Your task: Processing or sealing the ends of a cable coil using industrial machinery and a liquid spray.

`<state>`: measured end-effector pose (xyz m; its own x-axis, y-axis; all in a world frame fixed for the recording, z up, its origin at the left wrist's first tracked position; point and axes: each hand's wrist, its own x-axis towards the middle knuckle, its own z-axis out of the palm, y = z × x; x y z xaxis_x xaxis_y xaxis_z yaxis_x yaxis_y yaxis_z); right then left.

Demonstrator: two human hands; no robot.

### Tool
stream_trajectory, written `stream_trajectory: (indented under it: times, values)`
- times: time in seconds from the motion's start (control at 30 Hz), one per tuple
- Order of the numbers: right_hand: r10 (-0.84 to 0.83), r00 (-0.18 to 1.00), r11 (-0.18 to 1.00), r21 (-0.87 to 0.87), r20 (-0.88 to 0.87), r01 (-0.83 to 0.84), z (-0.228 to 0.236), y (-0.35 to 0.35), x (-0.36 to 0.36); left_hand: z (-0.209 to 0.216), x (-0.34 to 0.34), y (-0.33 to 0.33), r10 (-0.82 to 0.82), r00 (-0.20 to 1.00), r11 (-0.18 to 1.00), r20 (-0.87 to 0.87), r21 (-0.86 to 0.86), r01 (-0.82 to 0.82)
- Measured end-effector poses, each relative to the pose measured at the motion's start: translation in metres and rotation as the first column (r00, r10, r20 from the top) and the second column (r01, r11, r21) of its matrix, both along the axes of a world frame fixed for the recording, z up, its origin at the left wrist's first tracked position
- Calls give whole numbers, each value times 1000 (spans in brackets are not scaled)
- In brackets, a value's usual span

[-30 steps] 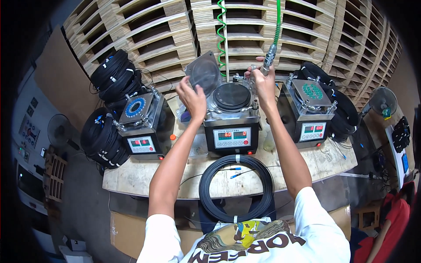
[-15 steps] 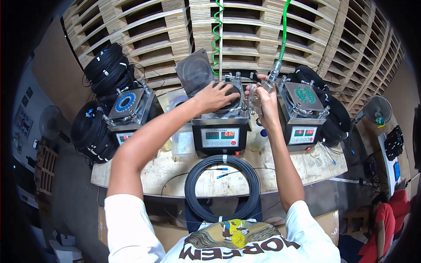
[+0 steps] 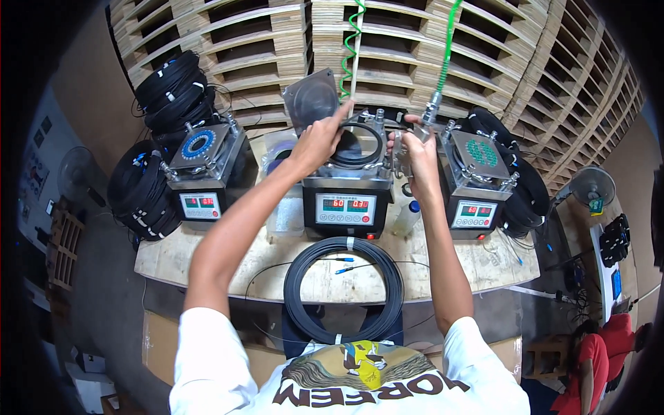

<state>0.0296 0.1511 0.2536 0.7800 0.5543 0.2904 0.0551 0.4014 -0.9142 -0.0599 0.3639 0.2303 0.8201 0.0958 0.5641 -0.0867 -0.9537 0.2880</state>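
The middle machine (image 3: 346, 207) stands in front of me with its round lid (image 3: 311, 97) tipped open at the back. A black cable ring (image 3: 360, 142) lies in its top. My left hand (image 3: 319, 142) is at the ring's left rim, fingers pinched on a thin black cable strand that runs across the ring toward my right hand. My right hand (image 3: 415, 149) is at the ring's right rim, closed around a metal air gun (image 3: 432, 111) hanging on a green hose (image 3: 448, 41).
Similar machines stand left (image 3: 200, 166) and right (image 3: 477, 173), with black cable coils (image 3: 138, 187) beside them. A large black coil (image 3: 344, 287) lies at the bench's (image 3: 207, 263) front edge. Wooden pallets (image 3: 228, 41) stand behind. A person in red (image 3: 588, 360) sits at lower right.
My left hand left the open lid, reached over the middle machine, then drew back to the ring's left rim. My right hand brought the air gun down to the ring's right side.
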Motion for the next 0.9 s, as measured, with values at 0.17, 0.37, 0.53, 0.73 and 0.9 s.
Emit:
stream_trajectory:
  times: [0.17,0.37,0.53,0.73,0.9]
  values:
    - [55,998,997,54,-24,-54,-31,53,-15,-18,3,-3,220,942,956,254,-248,-156]
    - [-167,985,953,263,52,147,-30,99,-13,-20,3,4,236,912,933,336,-341,-116]
    - [-90,992,996,15,88,89,-21,59,20,-26,4,9,225,895,913,386,-405,-55]
    - [-2,1000,990,144,-29,6,7,35,16,-36,10,29,225,905,899,362,-436,-49]
    - [150,987,959,251,-59,-131,22,57,-20,-41,8,34,236,932,893,275,-440,-97]
